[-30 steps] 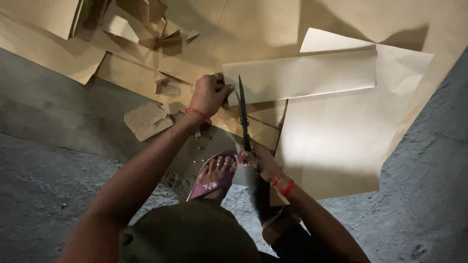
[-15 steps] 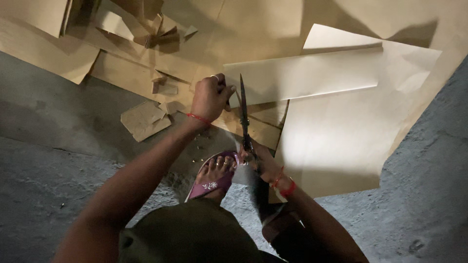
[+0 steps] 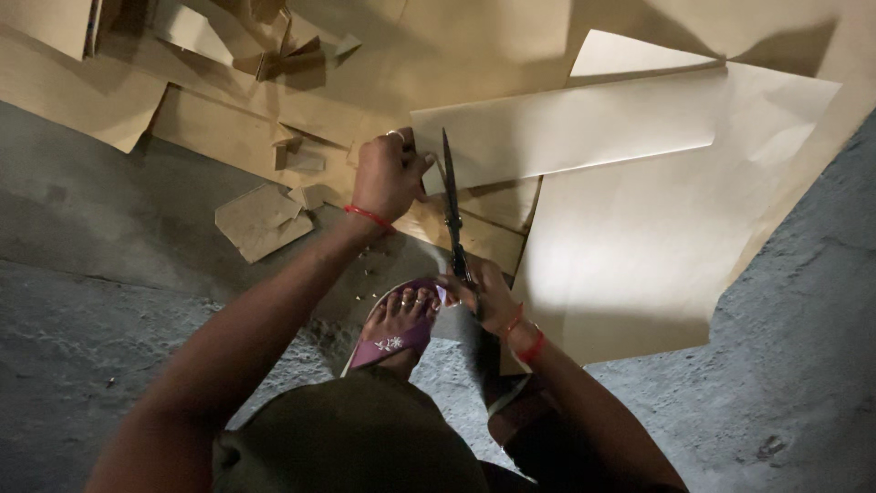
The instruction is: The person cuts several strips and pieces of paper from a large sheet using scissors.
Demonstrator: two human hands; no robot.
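1. Surface, left zone: a rough grey concrete floor runs along the left and lower edges. Brown cardboard offcuts lie on it, with further folded scraps stacked toward the upper left.
2. Surface, centre to right: large flat sheets of brown paperboard cover the floor. The top sheet is brightly lit and extends to the right, where bare concrete shows again.
3. Lighting: dim overall; strong shadows fall across the upper sheets.
4. Left hand: arm extended forward, fist curled shut, pinching the left edge of a pale folded sheet. A ring and a red wrist thread are visible.
5. Foot: in a purple sandal, planted on the floor between the two arms, just beside the sheet edge.
6. Scissors: long dark blades point away from the person, lying near-vertical in view, tips just beside the left hand at the folded sheet's edge. Blades appear nearly closed.
7. Right hand: wrapped around the scissor handles, fingers closed on them, wrist bearing red bangles. The handles themselves are hidden by the hand.
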